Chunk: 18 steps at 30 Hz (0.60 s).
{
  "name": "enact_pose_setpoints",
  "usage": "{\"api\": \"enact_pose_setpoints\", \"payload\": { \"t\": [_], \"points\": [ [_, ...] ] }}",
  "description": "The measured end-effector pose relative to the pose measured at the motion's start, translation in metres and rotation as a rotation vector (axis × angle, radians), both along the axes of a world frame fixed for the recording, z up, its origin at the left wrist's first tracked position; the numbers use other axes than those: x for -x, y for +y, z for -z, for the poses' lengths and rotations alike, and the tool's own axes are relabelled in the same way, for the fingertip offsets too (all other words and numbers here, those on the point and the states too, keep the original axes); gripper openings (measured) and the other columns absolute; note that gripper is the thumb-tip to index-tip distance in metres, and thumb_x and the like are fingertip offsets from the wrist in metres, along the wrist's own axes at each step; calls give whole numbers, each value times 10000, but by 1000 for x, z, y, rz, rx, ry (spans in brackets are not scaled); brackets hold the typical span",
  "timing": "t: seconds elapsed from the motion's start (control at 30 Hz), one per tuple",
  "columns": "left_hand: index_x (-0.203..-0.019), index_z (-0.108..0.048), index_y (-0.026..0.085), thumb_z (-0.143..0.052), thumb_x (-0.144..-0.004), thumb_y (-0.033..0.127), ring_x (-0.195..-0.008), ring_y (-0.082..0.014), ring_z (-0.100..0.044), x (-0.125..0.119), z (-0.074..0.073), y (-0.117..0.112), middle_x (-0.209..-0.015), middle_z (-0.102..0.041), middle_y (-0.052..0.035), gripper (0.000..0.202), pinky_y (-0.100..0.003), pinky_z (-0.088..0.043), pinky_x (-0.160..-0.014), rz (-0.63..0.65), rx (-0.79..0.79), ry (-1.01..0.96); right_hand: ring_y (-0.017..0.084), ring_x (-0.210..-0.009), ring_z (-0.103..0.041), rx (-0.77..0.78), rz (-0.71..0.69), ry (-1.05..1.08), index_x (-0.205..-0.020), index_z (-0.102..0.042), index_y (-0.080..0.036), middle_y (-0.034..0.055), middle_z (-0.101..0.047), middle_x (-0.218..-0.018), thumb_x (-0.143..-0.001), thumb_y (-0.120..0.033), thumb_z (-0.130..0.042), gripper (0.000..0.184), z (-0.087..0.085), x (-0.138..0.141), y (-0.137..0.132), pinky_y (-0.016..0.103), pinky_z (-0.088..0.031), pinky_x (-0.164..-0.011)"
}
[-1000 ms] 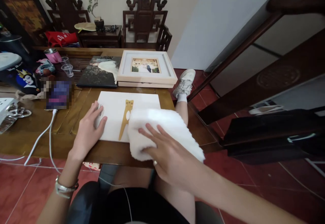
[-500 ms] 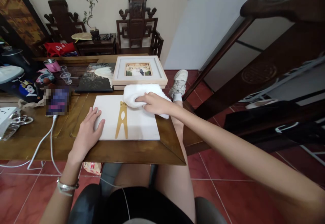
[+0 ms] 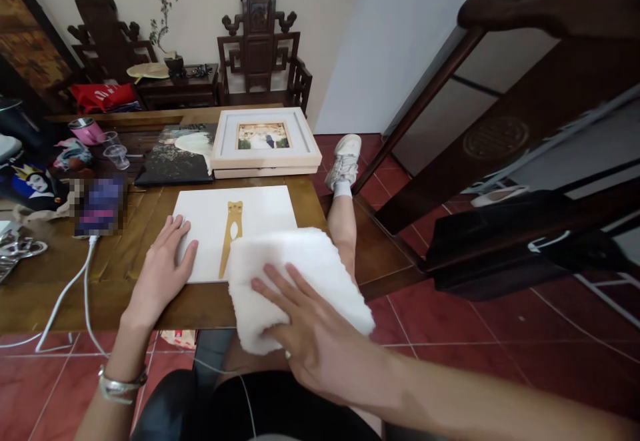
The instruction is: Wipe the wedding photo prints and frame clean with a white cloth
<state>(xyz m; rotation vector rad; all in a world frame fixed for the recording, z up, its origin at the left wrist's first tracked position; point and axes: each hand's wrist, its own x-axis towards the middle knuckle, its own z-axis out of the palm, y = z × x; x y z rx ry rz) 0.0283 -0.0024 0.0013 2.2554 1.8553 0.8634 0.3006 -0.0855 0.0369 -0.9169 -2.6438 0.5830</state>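
Observation:
A white board (image 3: 253, 211) with a gold stand strip (image 3: 230, 235) down its middle lies flat on the wooden table (image 3: 125, 274). My left hand (image 3: 160, 271) lies open and flat on the board's left edge. My right hand (image 3: 310, 334) presses a white fluffy cloth (image 3: 300, 271) with fingers spread, over the board's near right corner and past the table edge.
A framed photo (image 3: 265, 141) and a dark picture (image 3: 173, 157) lie behind the board. Cups (image 3: 115, 151), a pink tumbler (image 3: 85, 131), a blurred device (image 3: 97, 204) and a white cable (image 3: 65, 294) crowd the left. A dark stair rail (image 3: 500, 134) stands right.
My right hand has dragged the cloth from the board's far right corner back down to its near right corner. My left hand has stayed on the board's left edge.

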Motion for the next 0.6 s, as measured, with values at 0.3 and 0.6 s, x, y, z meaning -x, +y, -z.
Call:
{"api": "enact_pose_setpoints", "payload": {
  "t": [0.3,0.6],
  "points": [
    [-1253,-583,93,-421,-925,437,-1424,-297,-327,6,0,5,-1442,-494,-178,502,-512,-296,-1158,18,36,21,290,-1215,-556,-4,32,-69,-1075,-646,-104,119,-712,-1042,-689,33,-409,474,-14,-9,133,481,-352,-1074],
    [-1244,-591,91,-439,-926,430,-1414,-297,-352,7,-2,4,-1440,-500,-170,489,-484,-297,-1169,35,40,7,213,-774,-588,-1,31,-170,-977,-668,-166,48,-690,-789,-646,-7,-437,434,-32,-19,139,295,-399,-683]
  ]
}}
